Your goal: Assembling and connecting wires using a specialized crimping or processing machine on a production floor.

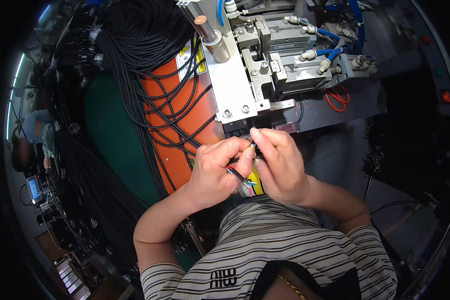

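Observation:
Both hands meet in front of my chest, just below the near end of a metal machine [235,92]. My left hand [212,167] is closed round a black cable [236,174], whose thin coloured wires [250,183] stick out below the fingers. Close against it, my right hand [282,165] pinches at the fine wire ends [255,146] between thumb and forefinger. Fingers partly hide what lies between the two hands. Behind them shows a yellow and grey object [255,182], mostly covered.
A thick bundle of black cables [135,45] spreads over an orange panel [182,120] and a green surface [110,130] at the left. Blue air hoses [330,35] run into the machine's cylinders. A red lit switch [445,96] sits far right. Another person [35,135] is at far left.

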Tool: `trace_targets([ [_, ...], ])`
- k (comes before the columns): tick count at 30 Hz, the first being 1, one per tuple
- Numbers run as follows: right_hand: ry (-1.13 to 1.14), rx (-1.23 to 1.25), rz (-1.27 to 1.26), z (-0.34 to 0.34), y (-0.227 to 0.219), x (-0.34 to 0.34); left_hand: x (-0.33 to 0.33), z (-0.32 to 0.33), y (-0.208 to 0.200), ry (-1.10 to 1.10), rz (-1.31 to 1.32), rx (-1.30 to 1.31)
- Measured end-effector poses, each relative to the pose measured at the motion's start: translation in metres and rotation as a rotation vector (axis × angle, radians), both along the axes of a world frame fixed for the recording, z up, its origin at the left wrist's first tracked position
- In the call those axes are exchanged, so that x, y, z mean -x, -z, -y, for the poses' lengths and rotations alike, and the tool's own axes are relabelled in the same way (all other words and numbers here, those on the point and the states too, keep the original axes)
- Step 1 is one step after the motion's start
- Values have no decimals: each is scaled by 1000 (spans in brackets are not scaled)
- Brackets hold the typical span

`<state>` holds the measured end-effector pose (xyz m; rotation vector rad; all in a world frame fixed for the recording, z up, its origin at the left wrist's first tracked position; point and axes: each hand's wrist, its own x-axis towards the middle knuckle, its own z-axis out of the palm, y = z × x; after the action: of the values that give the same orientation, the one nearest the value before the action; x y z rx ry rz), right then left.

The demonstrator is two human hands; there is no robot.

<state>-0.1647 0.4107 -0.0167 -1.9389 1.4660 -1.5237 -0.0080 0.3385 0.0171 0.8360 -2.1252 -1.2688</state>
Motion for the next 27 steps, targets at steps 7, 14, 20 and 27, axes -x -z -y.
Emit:
trace_targets([
  [7,-444,-672,1067,14,1,35,0,3,5,28,-32,-52],
  [14,-343,-556,440,22,-6,47,1,-1,-3,89,158,132],
  [20,-87,-250,-369,21,-14,40,3,-6,6,26,306,632],
  [27,-58,-266,-295,20,-3,37,-2,1,8,77,301,602],
])
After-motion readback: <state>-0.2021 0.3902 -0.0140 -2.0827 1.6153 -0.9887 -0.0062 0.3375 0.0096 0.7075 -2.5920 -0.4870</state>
